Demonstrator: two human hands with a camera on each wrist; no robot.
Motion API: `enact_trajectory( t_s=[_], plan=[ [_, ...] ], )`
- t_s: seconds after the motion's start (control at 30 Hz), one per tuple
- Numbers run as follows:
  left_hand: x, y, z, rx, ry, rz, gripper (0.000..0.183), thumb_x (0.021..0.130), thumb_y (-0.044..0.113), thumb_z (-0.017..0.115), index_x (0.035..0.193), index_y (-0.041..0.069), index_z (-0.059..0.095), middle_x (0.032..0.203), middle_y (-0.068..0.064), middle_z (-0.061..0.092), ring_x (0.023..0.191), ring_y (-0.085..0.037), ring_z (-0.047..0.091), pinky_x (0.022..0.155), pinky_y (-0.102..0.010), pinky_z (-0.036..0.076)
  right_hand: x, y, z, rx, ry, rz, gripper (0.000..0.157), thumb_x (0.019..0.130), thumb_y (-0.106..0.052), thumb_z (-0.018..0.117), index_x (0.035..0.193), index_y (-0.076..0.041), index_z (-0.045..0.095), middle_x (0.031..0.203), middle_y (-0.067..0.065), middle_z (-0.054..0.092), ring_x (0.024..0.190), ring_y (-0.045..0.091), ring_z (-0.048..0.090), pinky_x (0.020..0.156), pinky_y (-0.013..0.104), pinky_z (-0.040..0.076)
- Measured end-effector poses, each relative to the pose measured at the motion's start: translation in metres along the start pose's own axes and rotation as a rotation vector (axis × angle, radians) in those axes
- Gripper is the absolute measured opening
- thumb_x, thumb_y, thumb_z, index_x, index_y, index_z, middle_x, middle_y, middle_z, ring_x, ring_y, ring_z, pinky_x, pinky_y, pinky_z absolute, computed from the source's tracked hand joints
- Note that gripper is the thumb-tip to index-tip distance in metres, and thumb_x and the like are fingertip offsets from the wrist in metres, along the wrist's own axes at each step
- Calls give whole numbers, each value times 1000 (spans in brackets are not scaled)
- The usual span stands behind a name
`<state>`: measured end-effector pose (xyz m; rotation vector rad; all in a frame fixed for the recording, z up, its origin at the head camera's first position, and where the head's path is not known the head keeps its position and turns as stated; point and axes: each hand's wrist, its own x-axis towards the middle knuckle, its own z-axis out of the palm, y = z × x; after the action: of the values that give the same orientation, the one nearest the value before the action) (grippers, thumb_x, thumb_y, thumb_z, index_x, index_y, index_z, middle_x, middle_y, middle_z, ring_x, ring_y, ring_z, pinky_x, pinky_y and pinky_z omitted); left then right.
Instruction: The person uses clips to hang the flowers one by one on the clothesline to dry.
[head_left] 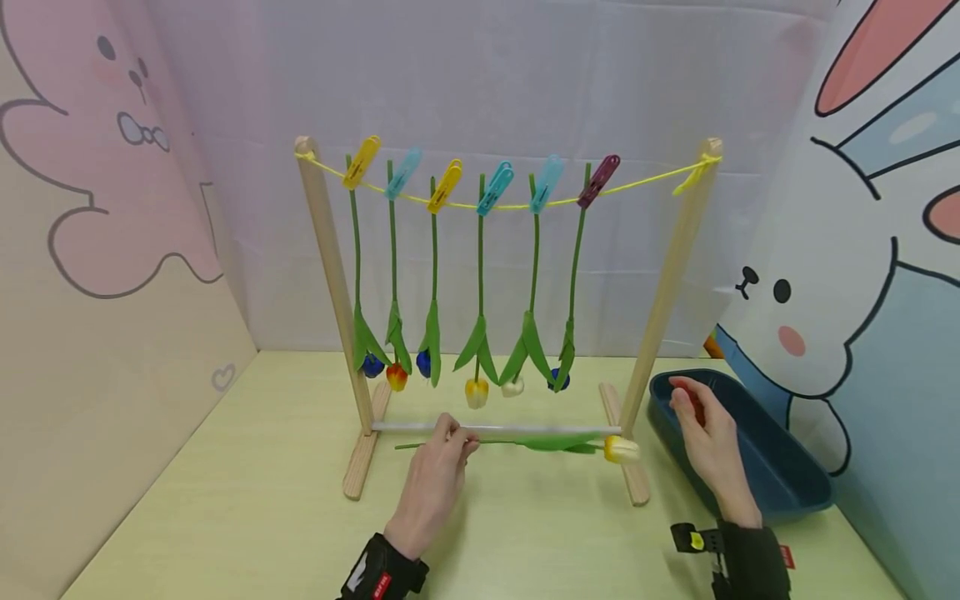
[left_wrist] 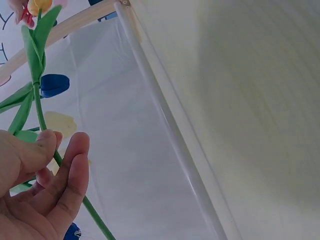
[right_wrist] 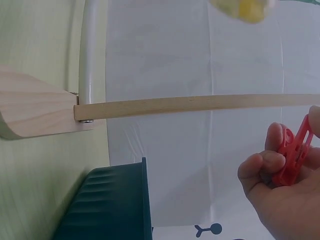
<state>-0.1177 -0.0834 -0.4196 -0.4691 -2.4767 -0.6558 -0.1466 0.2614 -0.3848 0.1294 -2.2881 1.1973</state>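
Observation:
My left hand (head_left: 435, 479) pinches the green stem of an artificial tulip (head_left: 622, 450), its white-and-yellow bloom pointing right. The tulip lies nearly level in front of the wooden frame's bottom bar. In the left wrist view, thumb and fingers meet around the stem (left_wrist: 97, 220). At the right, above the dark bin, my right hand (head_left: 711, 437) holds a red clothespin (right_wrist: 294, 155) between thumb and fingers. Mostly the hand hides that clothespin in the head view. Several tulips (head_left: 476, 392) hang bloom-down from a yellow string (head_left: 645, 181), each under a clothespin (head_left: 495, 188).
A wooden post (head_left: 667, 292) holds the string at the right, and another post (head_left: 330, 283) at the left. Below, a white bar (head_left: 502, 429) joins them. The dark teal bin (head_left: 795, 475) stands right of the frame on the pale table (head_left: 225, 492).

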Motion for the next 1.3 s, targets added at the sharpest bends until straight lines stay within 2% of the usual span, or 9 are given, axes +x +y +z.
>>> enact_trajectory(
  t_s=[0.13,0.33,0.57,0.67,0.8,0.93,1.1,1.2,1.3],
  plan=[
    [2,-1,-2,-16,26,-14,9,95,16,67,91,10,71,83,2,56,56,-5,48,51,-15,35,0,1,-1,8,5,-8,31,107,-15,50,128,5,60,91,-27,53,77,-9,48,65,9,41],
    [5,-3,-4,-39,131,12,3,92,11,70,95,9,71,75,0,70,60,-10,64,55,-19,48,0,0,-1,10,7,-9,30,107,-14,50,127,5,60,90,-25,53,74,-5,49,63,10,41],
    [6,-4,-7,-150,198,9,5,90,8,73,95,8,73,75,-4,75,56,-10,64,52,-15,44,0,0,-2,25,1,-17,29,106,-13,51,127,5,61,88,-31,51,72,-2,50,62,11,41],
    [7,-3,-7,-204,219,2,6,88,8,74,94,8,74,79,-4,77,62,-11,70,57,-17,50,0,0,-3,25,-2,-14,30,106,-13,51,127,5,61,88,-28,52,71,-4,48,61,12,41],
    [9,-3,-6,-369,260,-19,8,87,5,76,95,7,76,84,-5,79,73,-15,75,66,-20,58,0,0,-3,22,-8,-9,30,107,-14,50,128,5,60,88,-26,52,70,-5,47,61,13,41],
    [10,-1,-7,-616,311,-56,13,87,0,74,99,5,76,88,-12,79,78,-10,76,72,-19,59,0,0,-3,21,-15,-8,31,107,-14,49,129,5,59,88,-30,50,70,-4,47,61,13,41],
    [11,3,-14,-938,305,-172,14,92,-1,69,106,-3,72,101,-24,75,87,-3,75,76,-27,62,0,0,-2,26,-14,-12,30,106,-13,50,128,5,60,87,-27,51,69,-4,47,60,13,41],
    [12,6,-18,-1049,299,-255,15,94,0,67,107,-7,69,104,-13,77,89,-6,75,73,-30,62,0,0,-2,27,-15,-11,30,106,-13,51,128,5,60,86,-27,51,69,-4,47,60,13,41],
    [13,8,-22,-1079,305,-302,16,95,1,66,108,-9,67,102,5,76,88,-6,74,66,-30,62,1,0,-2,27,-18,-9,30,106,-13,51,128,4,60,87,-29,50,71,-5,47,61,13,42]
  ],
)
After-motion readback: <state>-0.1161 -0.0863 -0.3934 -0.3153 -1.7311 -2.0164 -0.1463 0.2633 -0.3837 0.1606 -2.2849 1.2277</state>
